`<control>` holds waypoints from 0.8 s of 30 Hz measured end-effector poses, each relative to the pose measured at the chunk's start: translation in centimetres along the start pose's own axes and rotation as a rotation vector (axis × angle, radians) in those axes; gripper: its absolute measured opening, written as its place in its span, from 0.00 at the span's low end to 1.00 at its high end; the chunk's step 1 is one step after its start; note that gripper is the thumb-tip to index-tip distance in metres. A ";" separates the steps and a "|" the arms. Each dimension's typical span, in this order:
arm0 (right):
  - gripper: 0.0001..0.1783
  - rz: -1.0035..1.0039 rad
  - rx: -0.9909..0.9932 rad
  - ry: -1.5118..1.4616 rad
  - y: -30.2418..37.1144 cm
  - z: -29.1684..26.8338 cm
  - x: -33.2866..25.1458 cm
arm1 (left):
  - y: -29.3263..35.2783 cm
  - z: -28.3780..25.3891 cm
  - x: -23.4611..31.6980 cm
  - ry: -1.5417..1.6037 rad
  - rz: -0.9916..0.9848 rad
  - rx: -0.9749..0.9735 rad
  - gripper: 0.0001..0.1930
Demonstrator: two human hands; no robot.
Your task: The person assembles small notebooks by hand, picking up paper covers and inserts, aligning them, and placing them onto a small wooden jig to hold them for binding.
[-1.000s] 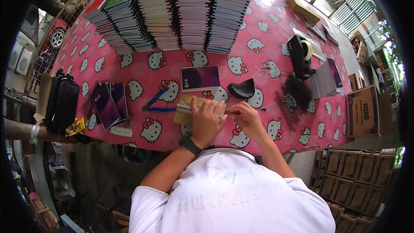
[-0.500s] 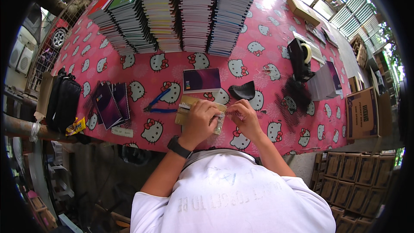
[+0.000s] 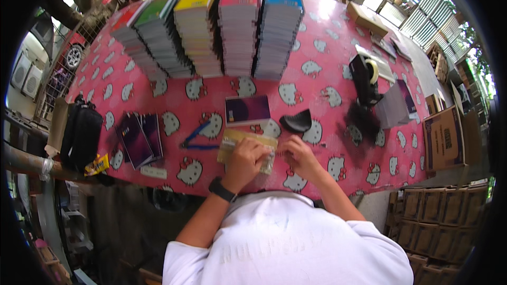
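My left hand (image 3: 249, 159) presses its closed fingers over a flat tan board (image 3: 230, 143) near the table's front edge; what lies under the fingers is hidden. At the board's right edge, my right hand (image 3: 300, 155) pinches a thin dark spiral binding coil (image 3: 281, 153), which is blurred and partly covered by the fingers. Just beyond the board lies a purple notebook (image 3: 247, 110). Blue-handled pliers (image 3: 194, 136) lie spread to the left of my left hand. A curved black piece (image 3: 297, 121) rests beyond my right hand.
Tall stacks of spiral notebooks (image 3: 237, 31) stand at the back of the pink table. Purple covers (image 3: 138, 136) and a black bag (image 3: 82, 132) are at left. A tape dispenser (image 3: 365, 80), a blurred heap of dark coils (image 3: 362, 121) and a cardboard box (image 3: 443, 140) are at right.
The whole view has shifted, with the table and stacks sitting slightly lower in the picture. Both hands keep nearly the same place at the board and coil.
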State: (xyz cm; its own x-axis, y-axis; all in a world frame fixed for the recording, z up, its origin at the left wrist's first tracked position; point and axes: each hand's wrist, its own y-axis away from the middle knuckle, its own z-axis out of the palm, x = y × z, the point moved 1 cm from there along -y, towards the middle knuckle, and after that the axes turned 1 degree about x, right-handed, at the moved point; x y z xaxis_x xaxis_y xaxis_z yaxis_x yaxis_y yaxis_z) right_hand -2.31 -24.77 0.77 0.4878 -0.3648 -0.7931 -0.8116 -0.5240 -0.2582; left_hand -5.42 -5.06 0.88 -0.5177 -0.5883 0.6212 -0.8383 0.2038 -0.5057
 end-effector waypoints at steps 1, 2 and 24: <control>0.18 0.063 -0.034 -0.022 0.2 -0.1 -0.1 | 0.3 0.2 0.0 -0.013 -0.013 -0.016 0.09; 0.19 0.105 -0.061 -0.037 0.2 -0.2 -0.3 | 0.5 0.3 0.0 -0.036 -0.012 -0.018 0.09; 0.44 0.447 0.246 0.654 -1.8 -0.3 6.2 | 1.0 0.5 -0.6 -0.183 0.054 -0.097 0.14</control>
State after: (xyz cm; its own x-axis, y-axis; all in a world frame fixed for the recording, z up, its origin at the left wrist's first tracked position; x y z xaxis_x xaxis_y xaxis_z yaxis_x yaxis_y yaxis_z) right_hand 2.28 -26.26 -3.50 0.1296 -0.9125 -0.3879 -0.9833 -0.0680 -0.1687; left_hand -5.90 -4.92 -0.31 -0.5299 -0.7051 0.4713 -0.8275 0.3080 -0.4695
